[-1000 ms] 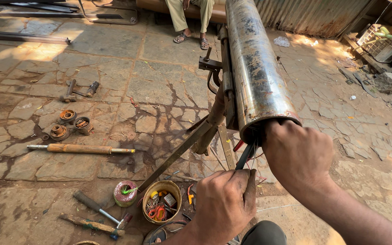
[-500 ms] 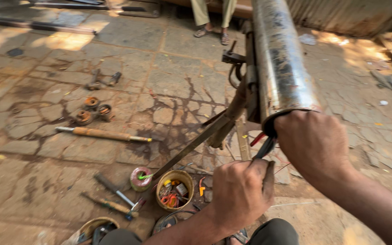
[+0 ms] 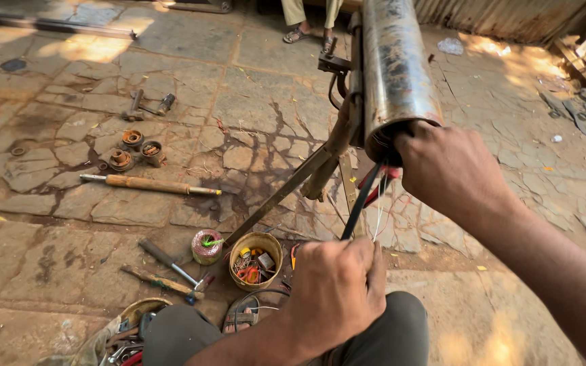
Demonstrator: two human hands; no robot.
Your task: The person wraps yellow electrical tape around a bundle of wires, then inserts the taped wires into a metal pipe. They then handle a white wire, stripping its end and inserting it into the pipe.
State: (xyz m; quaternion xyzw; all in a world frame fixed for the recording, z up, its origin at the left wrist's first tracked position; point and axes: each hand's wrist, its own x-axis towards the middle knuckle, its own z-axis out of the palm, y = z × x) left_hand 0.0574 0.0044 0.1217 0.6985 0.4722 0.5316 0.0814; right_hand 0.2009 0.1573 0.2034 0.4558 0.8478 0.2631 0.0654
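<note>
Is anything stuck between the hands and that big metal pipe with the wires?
Nothing visible. The right hand is right at the mouth of the metal pipe, and the left hand grips the black cable running into it. Inside the pipe is hidden.

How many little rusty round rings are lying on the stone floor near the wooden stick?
3. One rusty round metal ring is farthest back, one is to its right, one sits nearest the long wooden-handled tool. Others may be hidden.
</note>
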